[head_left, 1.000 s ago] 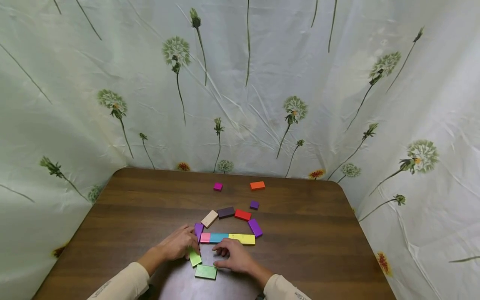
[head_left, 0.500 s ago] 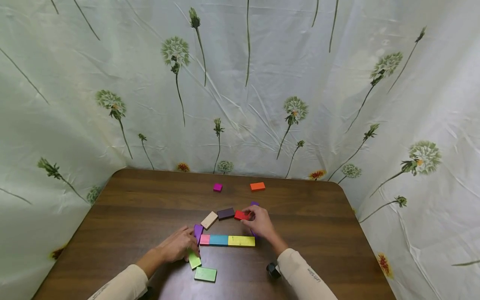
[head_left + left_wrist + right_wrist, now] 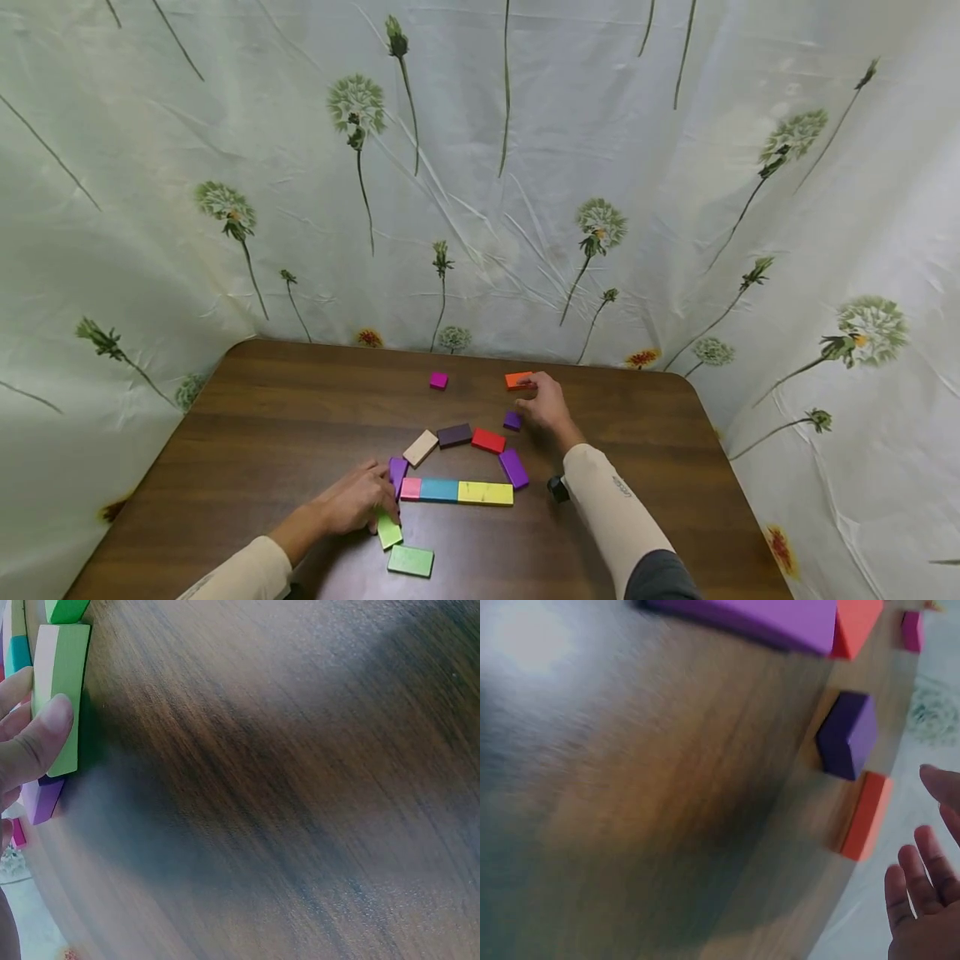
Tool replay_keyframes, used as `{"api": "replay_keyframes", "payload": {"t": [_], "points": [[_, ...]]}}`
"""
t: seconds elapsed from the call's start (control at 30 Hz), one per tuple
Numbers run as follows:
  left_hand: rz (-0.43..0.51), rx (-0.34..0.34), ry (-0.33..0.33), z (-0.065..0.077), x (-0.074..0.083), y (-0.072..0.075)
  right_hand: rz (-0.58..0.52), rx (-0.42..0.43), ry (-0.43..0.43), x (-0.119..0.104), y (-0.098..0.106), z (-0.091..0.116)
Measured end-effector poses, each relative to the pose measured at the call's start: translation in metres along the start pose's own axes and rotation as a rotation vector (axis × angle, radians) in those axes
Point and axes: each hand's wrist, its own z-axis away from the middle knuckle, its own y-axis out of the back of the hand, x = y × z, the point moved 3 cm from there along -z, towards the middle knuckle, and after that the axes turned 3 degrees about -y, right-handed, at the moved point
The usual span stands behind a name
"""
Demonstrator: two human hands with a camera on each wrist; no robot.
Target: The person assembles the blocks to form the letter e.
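Observation:
My left hand point(image 3: 356, 502) pinches a lime green block point(image 3: 389, 531) lying on the table; the left wrist view shows the thumb on the near side of this block point(image 3: 69, 664) and fingertips on the other. A purple block point(image 3: 397, 473) touches its far end, partly behind the fingers, and a mid-green block point(image 3: 410, 561) lies close to its near end. My right hand point(image 3: 547, 406) is over the back right of the table with fingers apart, holding nothing. Its fingertips overlap an orange block point(image 3: 517, 381) in the head view. A small purple block point(image 3: 512, 421) sits just below that hand.
Pink point(image 3: 411, 489), blue point(image 3: 439, 491) and yellow point(image 3: 485, 493) blocks form a straight row. Beige point(image 3: 421, 448), dark point(image 3: 454, 436), red point(image 3: 489, 441) and purple point(image 3: 513, 469) blocks arc above it. A magenta block point(image 3: 438, 381) lies farther back. A flowered curtain point(image 3: 480, 167) hangs behind the table.
My right hand has moved from beside the mid-green block, over the red block, to the orange block at the back. The left hand stays on the lime green block.

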Motion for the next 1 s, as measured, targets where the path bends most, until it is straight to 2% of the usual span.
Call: {"api": "replay_keyframes", "payload": {"t": [0.17,0.4,0.67,0.77,1.0], "points": [[0.001,-0.009,0.012,0.001,0.003,0.002,0.069,-0.012,-0.037,0.007,-0.004,-0.015],[-0.012,-0.009,0.002,0.002,0.008,0.001,0.179,-0.083,-0.064,0.011,-0.010,-0.026],[0.017,-0.045,0.053,-0.001,0.010,0.002,0.286,-0.110,-0.086,0.014,-0.012,-0.032],[0.012,-0.046,0.052,-0.001,0.008,0.003,0.288,-0.106,-0.101,0.014,-0.013,-0.036],[-0.007,-0.015,0.033,0.001,0.002,0.002,0.266,-0.052,-0.063,0.004,-0.013,-0.043]]}}
